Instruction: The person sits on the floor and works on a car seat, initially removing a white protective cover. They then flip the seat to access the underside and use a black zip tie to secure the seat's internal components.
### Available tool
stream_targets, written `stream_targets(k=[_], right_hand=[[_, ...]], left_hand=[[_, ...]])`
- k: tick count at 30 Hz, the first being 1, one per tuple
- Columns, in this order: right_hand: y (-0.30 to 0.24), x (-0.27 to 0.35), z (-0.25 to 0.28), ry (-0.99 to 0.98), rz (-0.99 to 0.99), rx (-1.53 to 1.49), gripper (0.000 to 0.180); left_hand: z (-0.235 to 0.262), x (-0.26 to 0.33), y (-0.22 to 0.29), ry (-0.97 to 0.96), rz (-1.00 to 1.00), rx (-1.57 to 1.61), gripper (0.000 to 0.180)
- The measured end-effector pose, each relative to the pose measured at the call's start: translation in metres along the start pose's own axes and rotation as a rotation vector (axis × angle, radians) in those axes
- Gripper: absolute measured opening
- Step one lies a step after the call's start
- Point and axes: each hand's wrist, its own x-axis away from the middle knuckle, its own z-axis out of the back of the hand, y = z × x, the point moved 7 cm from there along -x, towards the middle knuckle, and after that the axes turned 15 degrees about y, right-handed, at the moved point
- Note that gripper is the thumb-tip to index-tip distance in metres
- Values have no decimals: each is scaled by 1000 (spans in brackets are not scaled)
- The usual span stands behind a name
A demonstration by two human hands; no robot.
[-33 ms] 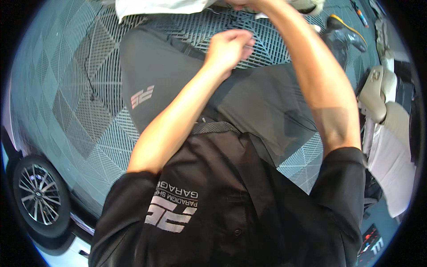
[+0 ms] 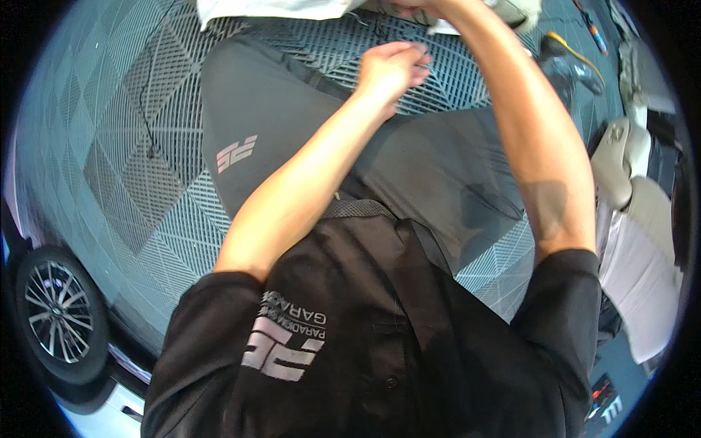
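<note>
Left hand (image 2: 387, 71) loosely curled over the grated floor (image 2: 456, 84), right hand (image 2: 425, 6) cut off at the far edge, cannot tell what either pinches, white sheet-like piece (image 2: 274, 9) far, left of the right hand

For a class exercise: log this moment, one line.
left hand: curled above slatted floor | right hand: near white cover, partly cropped | car wheel: lower left

I'm looking remotely into what seems a car workshop, judging by the slatted grey floor tiles (image 2: 109, 190), the vehicle (image 2: 109, 410) with its multi-spoked wheel (image 2: 60, 312) at the near left, and the beige car-seat pieces (image 2: 612, 164) over to the right.
</note>
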Motion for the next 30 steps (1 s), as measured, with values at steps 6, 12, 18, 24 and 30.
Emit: stream_targets(k=[6,12,18,24,30], right_hand=[[23,19,46,-30,-114,53,33],[45,31,36,-187,-176,-141,34],[35,53,35,-103,-204,-68,31],[42,69,25,-84,-261,-42,31],[54,78,3,-44,-246,-56,32]], left_hand=[[-12,-83,-22,372,-60,320,11],[-44,-82,-9,235,-54,523,9],[-41,-57,17,40,127,711,29],[-19,-58,55,83,47,385,35],[-30,-70,102,-180,-342,243,29]])
